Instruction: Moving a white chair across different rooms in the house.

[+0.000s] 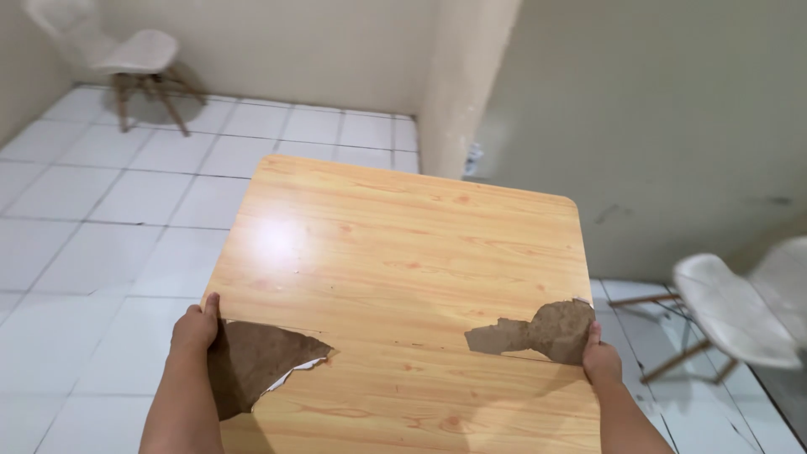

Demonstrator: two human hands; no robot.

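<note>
Single view, head-worn camera. Looks forward and steeply down from standing height, across the wooden surface, which fills the middle of frame and runs off the bottom edge. Near: both forearms enter from the bottom, left hand and right hand at the surface's side edges, close under the lens. Beyond the far edge, white tiled floor stretches to the back wall. A wall corner stands ahead to the right. One chair at top left, far; another chair at right, nearer. No second view to overlap.
</note>
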